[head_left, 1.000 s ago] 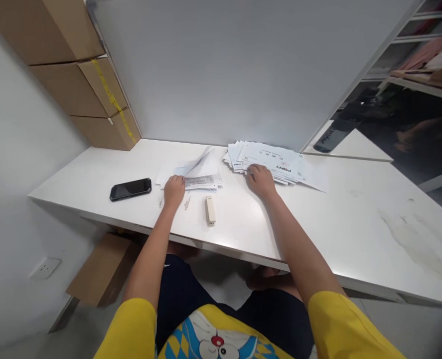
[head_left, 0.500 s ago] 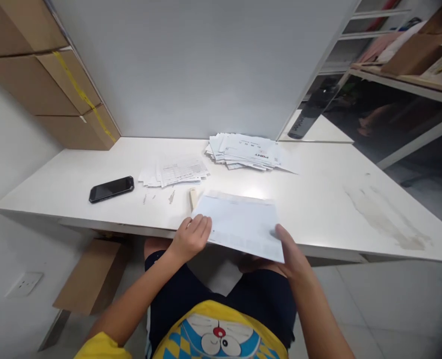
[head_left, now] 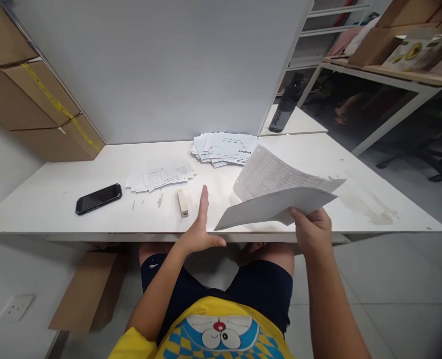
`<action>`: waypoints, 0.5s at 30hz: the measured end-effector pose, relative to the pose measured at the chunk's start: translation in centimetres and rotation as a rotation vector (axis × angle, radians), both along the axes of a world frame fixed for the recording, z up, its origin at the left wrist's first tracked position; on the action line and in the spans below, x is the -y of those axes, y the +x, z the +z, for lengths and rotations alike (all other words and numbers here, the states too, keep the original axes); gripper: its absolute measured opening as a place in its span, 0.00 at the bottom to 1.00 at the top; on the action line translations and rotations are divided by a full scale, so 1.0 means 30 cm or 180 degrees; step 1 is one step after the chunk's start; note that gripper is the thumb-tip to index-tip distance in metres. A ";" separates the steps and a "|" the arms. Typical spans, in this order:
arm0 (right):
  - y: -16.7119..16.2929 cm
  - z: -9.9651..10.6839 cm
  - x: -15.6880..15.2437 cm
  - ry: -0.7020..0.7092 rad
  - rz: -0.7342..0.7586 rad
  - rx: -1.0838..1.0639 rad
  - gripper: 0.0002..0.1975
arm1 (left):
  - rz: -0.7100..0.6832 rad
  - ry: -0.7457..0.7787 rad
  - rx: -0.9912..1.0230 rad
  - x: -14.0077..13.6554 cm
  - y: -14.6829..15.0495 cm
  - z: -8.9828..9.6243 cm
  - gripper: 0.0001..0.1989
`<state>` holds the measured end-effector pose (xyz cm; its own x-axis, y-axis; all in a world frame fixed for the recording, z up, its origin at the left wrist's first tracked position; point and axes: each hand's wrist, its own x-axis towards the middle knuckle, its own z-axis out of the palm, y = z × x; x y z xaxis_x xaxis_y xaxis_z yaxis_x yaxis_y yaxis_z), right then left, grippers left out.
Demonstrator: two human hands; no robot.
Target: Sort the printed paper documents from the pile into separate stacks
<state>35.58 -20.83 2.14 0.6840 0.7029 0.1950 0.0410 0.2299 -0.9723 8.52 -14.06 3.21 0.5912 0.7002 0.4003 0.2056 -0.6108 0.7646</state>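
My right hand (head_left: pixel 312 229) grips folded sheets of paper (head_left: pixel 276 207) by their right end, thumb on top. The upper sheet bears a printed grid and curls up at the back; a plain side faces me. My left hand (head_left: pixel 202 227) is open at the left of the sheets, fingers stretched forward and thumb apart, holding nothing. Just left of its fingertips lies a small cream-coloured block-like object (head_left: pixel 182 203). Behind the sheets sits a pile of printed envelopes or papers (head_left: pixel 224 148). A smaller stack of printed slips (head_left: pixel 164 175) lies to the left.
A black phone (head_left: pixel 98 199) lies on the white table (head_left: pixel 104 172) at the left. Cardboard boxes (head_left: pixel 45 109) stand at the back left, and a grey panel (head_left: pixel 168 70) rises behind. At the back right there is a dark bottle (head_left: pixel 286 104).
My left hand has let go of the paper and opened. The right hand has moved the paper rightward, and it now stands partly unfolded, its printed grid showing. The view has shifted right.
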 end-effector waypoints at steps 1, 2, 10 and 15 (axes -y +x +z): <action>-0.012 0.004 -0.009 -0.0030 0.0017 0.0044 0.15 | 0.0017 -0.0038 0.0297 -0.019 0.010 -0.006 0.61; -0.026 -0.001 -0.018 -0.0095 0.0070 0.0071 0.14 | 0.0099 -0.0078 0.0514 -0.037 0.020 -0.015 0.57; -0.049 -0.099 -0.054 0.0261 0.0254 -0.0147 0.13 | 0.0607 0.0414 0.0878 -0.086 0.076 -0.003 0.42; -0.024 -0.078 -0.057 0.0399 0.0578 -0.0064 0.16 | 0.0471 0.0378 0.0794 -0.076 0.080 0.012 0.40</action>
